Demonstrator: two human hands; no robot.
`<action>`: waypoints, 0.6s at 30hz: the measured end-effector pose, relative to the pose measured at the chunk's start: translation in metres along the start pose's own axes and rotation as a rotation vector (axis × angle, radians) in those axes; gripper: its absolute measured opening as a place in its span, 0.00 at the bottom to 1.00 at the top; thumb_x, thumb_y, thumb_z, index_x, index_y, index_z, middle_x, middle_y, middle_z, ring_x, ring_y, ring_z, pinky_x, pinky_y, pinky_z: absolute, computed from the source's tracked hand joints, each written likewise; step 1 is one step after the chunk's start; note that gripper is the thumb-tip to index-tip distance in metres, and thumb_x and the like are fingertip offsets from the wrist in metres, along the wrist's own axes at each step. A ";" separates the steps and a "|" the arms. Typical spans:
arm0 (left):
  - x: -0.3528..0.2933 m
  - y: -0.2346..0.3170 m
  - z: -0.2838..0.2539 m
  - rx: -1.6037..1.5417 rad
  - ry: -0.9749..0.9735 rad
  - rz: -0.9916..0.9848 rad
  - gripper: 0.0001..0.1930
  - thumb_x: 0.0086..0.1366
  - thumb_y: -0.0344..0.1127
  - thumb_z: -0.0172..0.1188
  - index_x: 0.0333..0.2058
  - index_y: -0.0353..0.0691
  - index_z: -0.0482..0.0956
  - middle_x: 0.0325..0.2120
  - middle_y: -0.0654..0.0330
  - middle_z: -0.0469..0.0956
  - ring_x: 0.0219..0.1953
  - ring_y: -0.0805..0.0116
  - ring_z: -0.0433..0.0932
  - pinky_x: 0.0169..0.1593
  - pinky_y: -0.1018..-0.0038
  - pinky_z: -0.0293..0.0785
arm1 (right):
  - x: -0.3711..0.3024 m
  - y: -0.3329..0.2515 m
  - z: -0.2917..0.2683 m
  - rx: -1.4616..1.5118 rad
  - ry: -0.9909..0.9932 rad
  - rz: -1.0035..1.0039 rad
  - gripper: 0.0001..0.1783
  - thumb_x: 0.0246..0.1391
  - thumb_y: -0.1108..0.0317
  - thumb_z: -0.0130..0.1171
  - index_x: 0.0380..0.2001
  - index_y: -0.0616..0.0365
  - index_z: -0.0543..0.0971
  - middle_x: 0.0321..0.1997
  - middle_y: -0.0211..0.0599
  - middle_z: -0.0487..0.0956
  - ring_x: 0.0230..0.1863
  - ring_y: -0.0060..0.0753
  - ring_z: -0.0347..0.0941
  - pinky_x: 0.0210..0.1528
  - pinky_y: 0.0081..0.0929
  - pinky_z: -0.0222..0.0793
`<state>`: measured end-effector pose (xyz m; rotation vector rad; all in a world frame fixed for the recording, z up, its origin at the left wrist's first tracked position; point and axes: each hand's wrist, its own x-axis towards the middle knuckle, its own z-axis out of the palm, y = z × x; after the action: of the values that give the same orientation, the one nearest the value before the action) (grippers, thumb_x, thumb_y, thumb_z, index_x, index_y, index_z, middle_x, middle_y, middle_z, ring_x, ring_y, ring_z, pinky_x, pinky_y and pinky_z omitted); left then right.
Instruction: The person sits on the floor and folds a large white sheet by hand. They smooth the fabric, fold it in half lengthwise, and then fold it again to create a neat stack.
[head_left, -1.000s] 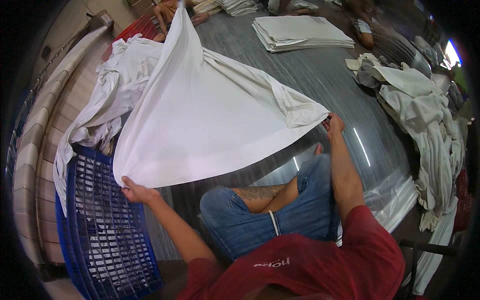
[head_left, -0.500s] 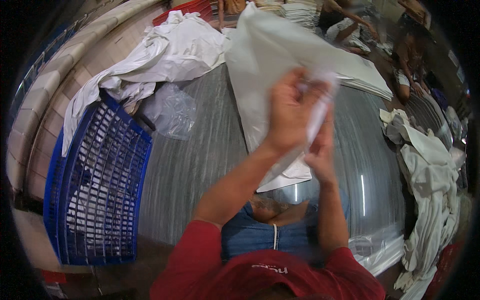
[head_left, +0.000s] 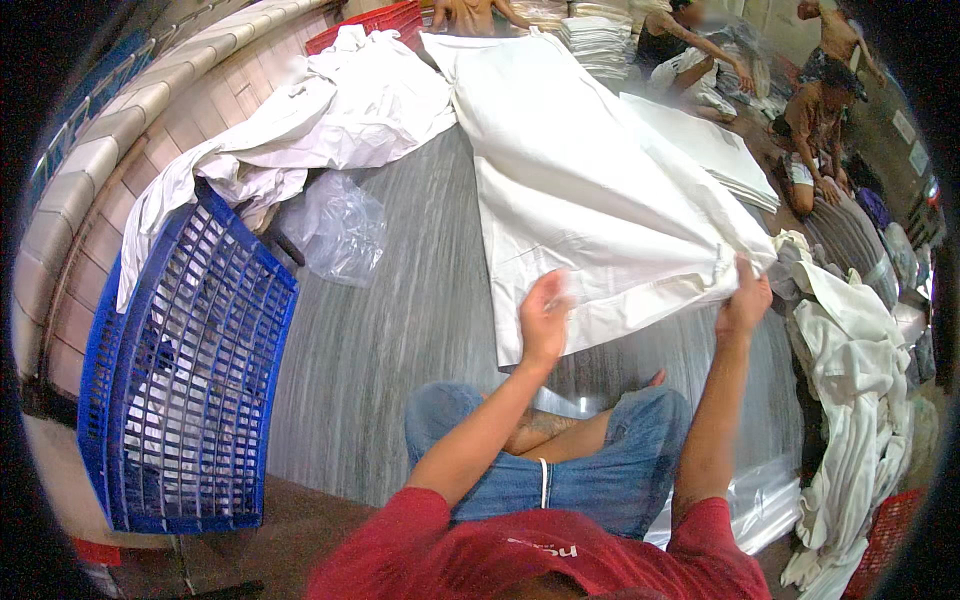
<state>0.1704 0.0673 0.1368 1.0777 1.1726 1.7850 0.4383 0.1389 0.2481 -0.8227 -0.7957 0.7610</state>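
Note:
A large white cloth [head_left: 580,180] spreads across the grey striped surface before me, its far edge near the stacks at the back. My right hand [head_left: 745,300] is closed on the cloth's near right corner, pulling creases into the fabric. Over the cloth's near edge, toward its left corner, my left hand [head_left: 545,318] is raised with the fingers loosely apart and slightly blurred. Nothing shows in its grasp. A neat stack of folded white cloths [head_left: 715,155] lies just beyond the spread cloth on the right.
At left stands a blue slatted basket [head_left: 190,380], with a heap of white cloth [head_left: 360,100] draped over its far end. A clear plastic bag [head_left: 345,230] lies beside it. Crumpled cloth [head_left: 850,400] lines the right edge; clear plastic sheeting [head_left: 755,500] lies near my knee. Several people sit farther back.
My hands were close together over the bunched cloth; now they are wide apart. The right hand has moved right with the corner, the left hand down and left, and the cloth lies spread out.

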 end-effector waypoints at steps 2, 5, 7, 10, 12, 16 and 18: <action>-0.001 -0.088 -0.046 0.445 0.337 -0.058 0.32 0.51 0.22 0.61 0.58 0.32 0.66 0.56 0.49 0.70 0.59 0.58 0.69 0.61 0.67 0.67 | 0.037 0.019 -0.047 0.083 0.164 0.106 0.18 0.58 0.72 0.58 0.49 0.70 0.74 0.48 0.43 0.79 0.45 0.36 0.78 0.50 0.31 0.74; -0.014 -0.152 -0.080 0.170 0.540 -0.735 0.36 0.53 0.30 0.64 0.60 0.31 0.61 0.58 0.45 0.65 0.60 0.48 0.66 0.59 0.60 0.68 | 0.057 0.065 -0.089 0.213 0.241 0.311 0.17 0.57 0.75 0.56 0.49 0.71 0.73 0.50 0.47 0.78 0.47 0.43 0.78 0.50 0.38 0.75; -0.023 -0.154 -0.070 -0.236 0.398 -0.918 0.36 0.57 0.37 0.65 0.60 0.30 0.59 0.58 0.43 0.64 0.59 0.48 0.66 0.57 0.58 0.71 | 0.044 0.091 -0.114 0.232 0.308 0.398 0.17 0.57 0.75 0.55 0.49 0.71 0.73 0.49 0.49 0.78 0.47 0.47 0.78 0.50 0.43 0.76; -0.014 -0.177 -0.050 -0.030 0.026 -0.635 0.31 0.60 0.43 0.63 0.58 0.37 0.64 0.53 0.47 0.67 0.54 0.55 0.68 0.50 0.63 0.74 | 0.031 0.138 -0.128 0.303 0.409 0.444 0.18 0.56 0.73 0.58 0.48 0.70 0.74 0.46 0.50 0.78 0.46 0.48 0.77 0.51 0.45 0.74; 0.030 -0.217 -0.060 -0.814 0.384 -1.138 0.25 0.61 0.42 0.63 0.54 0.41 0.69 0.48 0.51 0.69 0.50 0.60 0.69 0.44 0.66 0.75 | 0.021 0.155 -0.102 0.339 0.513 0.452 0.18 0.53 0.76 0.60 0.47 0.71 0.74 0.46 0.48 0.78 0.45 0.47 0.77 0.51 0.44 0.73; 0.070 -0.210 -0.113 -0.707 0.539 -0.840 0.16 0.61 0.33 0.63 0.47 0.40 0.74 0.41 0.55 0.72 0.37 0.64 0.73 0.35 0.71 0.76 | -0.005 0.155 -0.066 0.230 0.587 0.466 0.19 0.50 0.77 0.62 0.46 0.71 0.76 0.45 0.45 0.79 0.41 0.43 0.77 0.49 0.41 0.72; 0.082 -0.164 -0.124 -0.662 0.482 -0.520 0.13 0.60 0.31 0.64 0.42 0.33 0.75 0.35 0.55 0.78 0.31 0.65 0.78 0.35 0.73 0.77 | -0.006 0.156 -0.081 0.120 0.578 0.443 0.18 0.50 0.78 0.62 0.46 0.70 0.75 0.45 0.46 0.79 0.40 0.43 0.78 0.47 0.40 0.73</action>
<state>0.0465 0.1515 -0.0259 -0.0487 0.8907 1.8303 0.4619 0.1798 0.0784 -1.0570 -0.0458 0.8874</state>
